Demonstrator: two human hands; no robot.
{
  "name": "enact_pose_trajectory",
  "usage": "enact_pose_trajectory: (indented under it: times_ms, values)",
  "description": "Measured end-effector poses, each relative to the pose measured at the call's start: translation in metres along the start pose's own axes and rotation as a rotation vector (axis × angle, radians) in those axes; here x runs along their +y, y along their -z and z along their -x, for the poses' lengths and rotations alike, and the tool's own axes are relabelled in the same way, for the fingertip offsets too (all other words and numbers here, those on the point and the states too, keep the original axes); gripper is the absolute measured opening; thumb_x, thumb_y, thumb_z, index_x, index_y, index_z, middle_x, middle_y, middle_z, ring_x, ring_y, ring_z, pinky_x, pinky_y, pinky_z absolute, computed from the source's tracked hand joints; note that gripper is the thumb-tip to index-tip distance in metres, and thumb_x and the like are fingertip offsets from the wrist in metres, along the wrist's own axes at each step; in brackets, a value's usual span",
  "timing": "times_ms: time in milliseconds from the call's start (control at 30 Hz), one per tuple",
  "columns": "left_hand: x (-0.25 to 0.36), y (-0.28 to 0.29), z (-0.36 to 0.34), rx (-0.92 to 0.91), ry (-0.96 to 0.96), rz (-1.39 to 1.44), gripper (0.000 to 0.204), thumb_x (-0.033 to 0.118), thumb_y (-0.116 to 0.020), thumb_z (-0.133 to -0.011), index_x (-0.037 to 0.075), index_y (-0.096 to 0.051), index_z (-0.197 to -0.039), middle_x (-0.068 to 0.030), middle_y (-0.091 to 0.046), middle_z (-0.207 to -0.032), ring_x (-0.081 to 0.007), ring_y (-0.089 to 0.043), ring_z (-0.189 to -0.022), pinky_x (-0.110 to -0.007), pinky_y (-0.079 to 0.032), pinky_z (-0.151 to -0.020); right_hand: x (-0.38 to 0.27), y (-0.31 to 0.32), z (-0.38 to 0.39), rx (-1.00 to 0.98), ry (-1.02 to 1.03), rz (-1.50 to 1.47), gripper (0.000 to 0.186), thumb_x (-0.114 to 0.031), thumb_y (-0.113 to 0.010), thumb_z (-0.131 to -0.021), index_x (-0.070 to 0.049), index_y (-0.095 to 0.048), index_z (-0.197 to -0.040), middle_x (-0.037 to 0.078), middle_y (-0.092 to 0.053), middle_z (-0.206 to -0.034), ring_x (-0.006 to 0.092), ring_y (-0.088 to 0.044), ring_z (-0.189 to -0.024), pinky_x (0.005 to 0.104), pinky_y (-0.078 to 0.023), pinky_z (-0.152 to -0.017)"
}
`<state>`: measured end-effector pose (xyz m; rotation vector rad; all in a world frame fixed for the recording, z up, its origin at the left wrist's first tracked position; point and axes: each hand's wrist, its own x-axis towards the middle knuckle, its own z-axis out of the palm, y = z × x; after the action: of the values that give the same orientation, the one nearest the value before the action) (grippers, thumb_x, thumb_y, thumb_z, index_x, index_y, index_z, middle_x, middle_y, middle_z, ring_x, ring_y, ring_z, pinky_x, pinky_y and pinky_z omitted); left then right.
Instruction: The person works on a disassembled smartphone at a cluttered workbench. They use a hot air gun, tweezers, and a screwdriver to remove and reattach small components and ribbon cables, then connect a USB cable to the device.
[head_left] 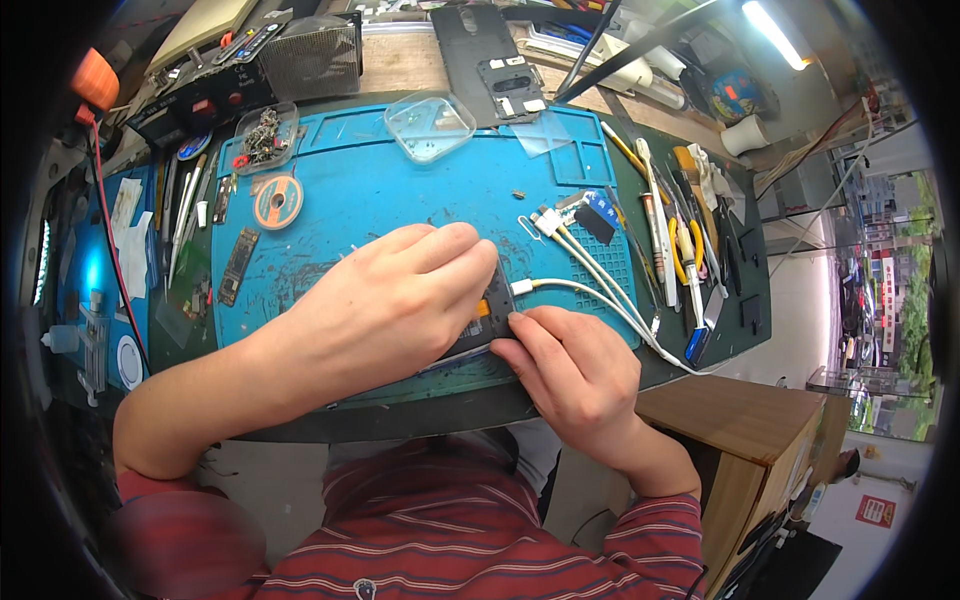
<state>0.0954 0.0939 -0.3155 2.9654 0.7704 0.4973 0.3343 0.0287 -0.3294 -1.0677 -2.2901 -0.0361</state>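
Observation:
An opened dark phone [500, 308] lies near the front edge of the blue work mat [330, 175], mostly hidden under my left hand [410, 285]. That hand is closed over the phone, fingers curled together, and its fingertips are out of sight. At the phone's right edge, my right hand [578, 380] pinches the casing between thumb and forefinger. Just above those fingers, a white charging cable's plug [523, 287] sits right beside the phone's edge; I cannot tell if it is plugged in. The cable's other white plugs [547, 222] lie on the mat beyond.
A solder wire spool [278, 201] and a narrow circuit board [238, 266] lie on the left. Behind stand a box of small parts [266, 137], a clear plastic box [430, 127] and a phone back cover [475, 50]. Yellow-handled pliers [688, 255] and several tools lie right.

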Motion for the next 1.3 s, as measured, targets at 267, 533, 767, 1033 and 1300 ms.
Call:
enact_pose_trajectory:
  times_ms: [267, 533, 767, 1033, 1300]
  values:
    - [0.004, -0.002, 0.001, 0.058, -0.084, -0.137, 0.035, 0.014, -0.074, -0.082, 0.000, -0.076, -0.114, -0.0118, -0.071, -0.117, -0.0247, -0.067, -0.105, -0.037, -0.058, -0.094, -0.006, -0.006, 0.005, 0.035, 0.095, 0.154, 0.025, -0.011, -0.085, -0.088, 0.006, -0.073, -0.102, 0.012, -0.068, -0.091, 0.0245, -0.068, -0.075, 0.0339, -0.055, -0.062]
    - [0.003, -0.001, -0.002, 0.069, -0.123, -0.178, 0.034, 0.013, -0.074, -0.082, 0.000, -0.076, -0.113, -0.0125, -0.072, -0.117, -0.0243, -0.068, -0.106, -0.038, -0.058, -0.094, -0.014, -0.011, 0.006, 0.094, 0.034, 0.164, 0.021, -0.010, -0.083, -0.089, 0.005, -0.072, -0.101, 0.010, -0.065, -0.087, 0.0221, -0.063, -0.066, 0.0330, -0.050, -0.056]
    - [0.005, -0.003, -0.005, 0.087, -0.142, -0.106, 0.031, 0.011, -0.073, -0.081, -0.002, -0.076, -0.109, -0.0144, -0.072, -0.116, -0.0263, -0.072, -0.108, -0.037, -0.062, -0.091, -0.015, -0.013, 0.006, 0.114, 0.027, 0.209, 0.022, -0.011, -0.083, -0.089, 0.005, -0.072, -0.100, 0.009, -0.063, -0.084, 0.0210, -0.060, -0.064, 0.0326, -0.047, -0.054]
    - [0.001, -0.004, -0.006, 0.082, -0.288, -0.249, 0.031, 0.015, -0.070, -0.081, -0.002, -0.076, -0.106, -0.0141, -0.072, -0.111, -0.0267, -0.074, -0.105, -0.035, -0.063, -0.085, -0.013, -0.015, 0.009, 0.150, 0.029, 0.168, 0.020, -0.010, -0.082, -0.089, 0.004, -0.073, -0.100, 0.009, -0.064, -0.085, 0.0211, -0.063, -0.065, 0.0329, -0.048, -0.053]
    - [-0.006, -0.005, -0.006, 0.128, -0.322, -0.220, 0.031, 0.014, -0.074, -0.081, 0.001, -0.077, -0.108, -0.0098, -0.074, -0.110, -0.0250, -0.076, -0.105, -0.033, -0.063, -0.080, 0.011, 0.000, 0.007, 0.040, 0.026, -0.066, 0.034, -0.008, -0.084, -0.082, 0.005, -0.072, -0.112, 0.011, -0.068, -0.097, 0.0281, -0.069, -0.082, 0.0369, -0.057, -0.068]
